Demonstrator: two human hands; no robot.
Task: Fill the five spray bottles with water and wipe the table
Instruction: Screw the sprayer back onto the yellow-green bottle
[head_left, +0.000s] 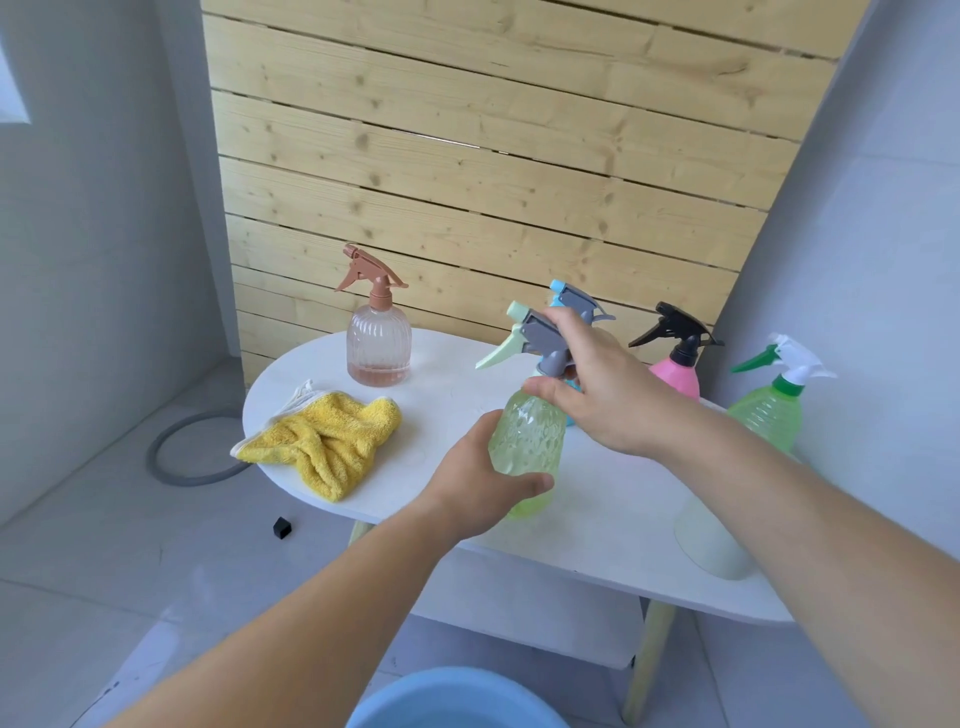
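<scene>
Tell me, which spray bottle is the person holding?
The yellow-green bottle with the mint trigger: the left hand grips its body, the right hand its spray head. The brown, blue, pink and green ones stand on the table.

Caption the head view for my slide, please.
Left hand grips the pale-green spray bottle while right hand grasps its trigger head.

A white oval table (452, 395) is standing on pale wooden legs (647, 670). A clear bottle (378, 343) with a brown sprayer is standing at its far left. A crumpled yellow cloth (327, 441) is lying near it, reaching the front left edge. A blue bottle (574, 296), a pink bottle (675, 376) and a green bottle (769, 410) are standing along the far side. A pale cup (709, 540) is sitting front right. A yellow bottle (527, 436) is being held upright mid-table; whether its base is touching cannot be told.
</scene>
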